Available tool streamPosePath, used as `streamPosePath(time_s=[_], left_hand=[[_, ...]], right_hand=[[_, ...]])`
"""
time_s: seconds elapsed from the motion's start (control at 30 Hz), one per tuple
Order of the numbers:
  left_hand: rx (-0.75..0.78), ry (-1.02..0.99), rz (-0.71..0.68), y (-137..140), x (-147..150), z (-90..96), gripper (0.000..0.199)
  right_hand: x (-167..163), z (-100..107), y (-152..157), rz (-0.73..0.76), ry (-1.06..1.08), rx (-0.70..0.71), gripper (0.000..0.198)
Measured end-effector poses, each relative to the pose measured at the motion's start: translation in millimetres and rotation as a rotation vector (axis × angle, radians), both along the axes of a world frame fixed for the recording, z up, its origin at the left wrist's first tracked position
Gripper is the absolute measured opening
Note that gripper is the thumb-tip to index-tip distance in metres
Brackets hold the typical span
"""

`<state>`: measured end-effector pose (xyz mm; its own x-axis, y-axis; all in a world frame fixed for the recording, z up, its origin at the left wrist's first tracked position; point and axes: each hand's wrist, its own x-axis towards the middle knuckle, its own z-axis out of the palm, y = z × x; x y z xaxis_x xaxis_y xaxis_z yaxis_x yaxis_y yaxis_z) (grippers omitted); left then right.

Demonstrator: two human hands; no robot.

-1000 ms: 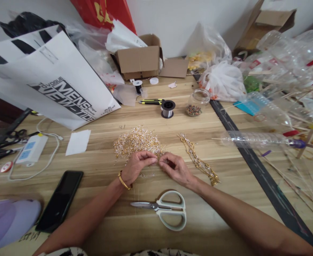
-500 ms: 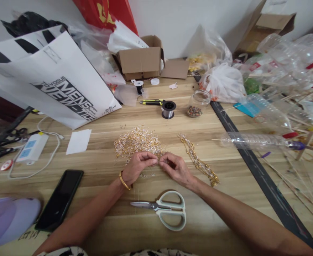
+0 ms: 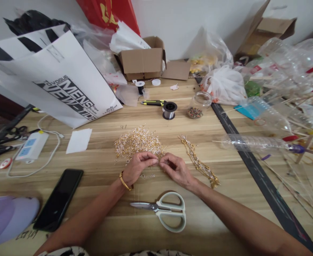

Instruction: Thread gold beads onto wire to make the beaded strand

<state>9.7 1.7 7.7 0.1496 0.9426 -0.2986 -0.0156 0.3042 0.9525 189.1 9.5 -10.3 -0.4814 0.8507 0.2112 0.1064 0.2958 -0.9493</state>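
My left hand [image 3: 142,164] and my right hand [image 3: 174,167] meet fingertip to fingertip at the near edge of a heap of small gold and silver beads or findings [image 3: 137,142]. Both hands are closed in a pinch; what sits between the fingertips is too small to make out. A short silver chain [image 3: 147,176] lies on the table below my left hand. To the right of my right hand lies a bundle of gold chains [image 3: 199,161]. Scissors with pale green handles [image 3: 171,211] rest nearer to me, blades pointing left.
A wire spool [image 3: 169,110], a yellow-black cutter [image 3: 153,102] and a jar of beads [image 3: 197,105] stand beyond the heap. A phone [image 3: 59,199] and a power strip [image 3: 32,146] lie left. Plastic bottles [image 3: 263,142] and sticks crowd the right; a paper bag [image 3: 65,81] stands back left.
The view has shifted very slightly. Both hands keep the same pinch at the same spot, and nothing on the table has visibly moved.
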Motion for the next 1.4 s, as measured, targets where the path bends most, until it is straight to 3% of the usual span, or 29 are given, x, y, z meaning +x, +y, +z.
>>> streamPosePath(time_s=[1.4], left_hand=[[0.036,0.046,-0.046,-1.1,-2.7,-6.1,0.014]], right_hand=[[-0.3,-0.8,-0.4,0.011,-0.009,-0.019,0.014]])
